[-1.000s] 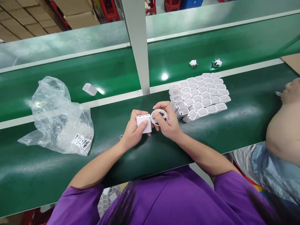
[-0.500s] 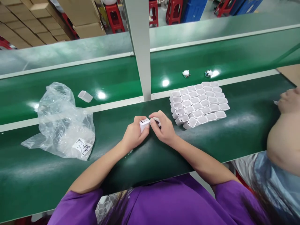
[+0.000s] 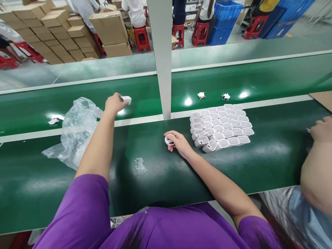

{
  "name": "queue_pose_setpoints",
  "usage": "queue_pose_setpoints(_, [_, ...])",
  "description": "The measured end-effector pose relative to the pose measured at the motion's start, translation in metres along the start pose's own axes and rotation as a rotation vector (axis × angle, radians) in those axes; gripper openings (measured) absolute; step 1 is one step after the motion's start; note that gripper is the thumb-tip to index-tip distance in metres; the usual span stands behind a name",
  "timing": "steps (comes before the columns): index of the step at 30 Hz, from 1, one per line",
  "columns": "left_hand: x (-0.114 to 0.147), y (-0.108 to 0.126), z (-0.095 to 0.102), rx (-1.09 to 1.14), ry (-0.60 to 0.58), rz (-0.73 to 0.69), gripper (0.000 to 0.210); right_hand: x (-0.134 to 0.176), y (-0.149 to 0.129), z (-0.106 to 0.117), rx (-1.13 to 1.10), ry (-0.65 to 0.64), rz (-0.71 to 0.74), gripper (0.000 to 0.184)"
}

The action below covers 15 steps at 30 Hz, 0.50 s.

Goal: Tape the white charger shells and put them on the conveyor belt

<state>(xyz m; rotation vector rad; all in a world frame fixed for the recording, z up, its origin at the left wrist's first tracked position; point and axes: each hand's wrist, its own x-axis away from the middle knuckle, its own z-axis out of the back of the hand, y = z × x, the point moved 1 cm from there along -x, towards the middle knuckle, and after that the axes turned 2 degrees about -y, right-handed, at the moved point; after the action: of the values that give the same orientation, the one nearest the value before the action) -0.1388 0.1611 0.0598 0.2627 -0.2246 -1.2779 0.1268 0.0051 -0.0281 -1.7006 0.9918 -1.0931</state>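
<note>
Fingers of the left hand are closed round a white case, held at ten o'clock by the bright green belt; whether the belt is touched cannot be told. A white ring is pinched between the thumb and fingers of the right hand, near the middle, over the bench.

The bench is smooth, dark green and shiny, and is parted from the belt by a pale strip. A grey post is seen at twelve o'clock. More cases are packed in rows at three o'clock, open ends up. Tiny clear bits are scattered at seven. A clear bag is partly hidden by the left arm at nine, and a small part is seen beside it on the belt. Two boards with white tops are set apart on the belt at two. Far out at three, a co-worker's hand is seen.

Beyond, brown boxes are stacked at ten, red stools are sat on near twelve, and blue bins are piled at one. A pale mark on the purple shirt, at six, is cut off and cannot be read.
</note>
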Motion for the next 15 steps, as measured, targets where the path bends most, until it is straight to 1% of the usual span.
queue_pose_setpoints(3, [-0.016,0.005,-0.016,-0.051,-0.092,-0.017,0.036,0.0,0.0,0.001,0.021,0.0,-0.008,0.038])
queue_pose_setpoints(5, [-0.023,0.004,-0.028,-0.044,-0.11,-0.015,0.043,0.003,0.0,0.0,0.163,-0.006,0.031,0.042])
queue_pose_setpoints(6, [-0.025,0.003,-0.033,-0.032,-0.1,-0.014,0.048,0.005,0.001,-0.001,0.278,-0.01,0.083,0.043])
queue_pose_setpoints(7, [-0.026,0.001,-0.037,-0.016,-0.086,-0.014,0.052,0.007,0.002,-0.004,0.407,-0.023,0.152,0.042])
queue_pose_setpoints(9, [-0.027,-0.003,-0.041,0.035,-0.04,-0.017,0.058,0.013,0.005,-0.011,0.648,-0.086,0.296,0.029])
queue_pose_setpoints(11, [-0.022,-0.007,-0.039,0.108,0.043,-0.027,0.061,0.02,0.011,-0.021,0.833,-0.2,0.38,0.011])
queue_pose_setpoints(12, [-0.016,-0.008,-0.036,0.142,0.094,-0.048,0.061,0.023,0.014,-0.026,0.919,-0.264,0.397,0.007])
queue_pose_setpoints(14, [0.0,-0.008,-0.028,0.18,0.172,-0.125,0.056,0.031,0.019,-0.035,1.088,-0.37,0.408,0.011])
queue_pose_setpoints(15, [0.011,-0.007,-0.024,0.177,0.17,-0.176,0.05,0.034,0.021,-0.04,1.166,-0.413,0.409,0.013])
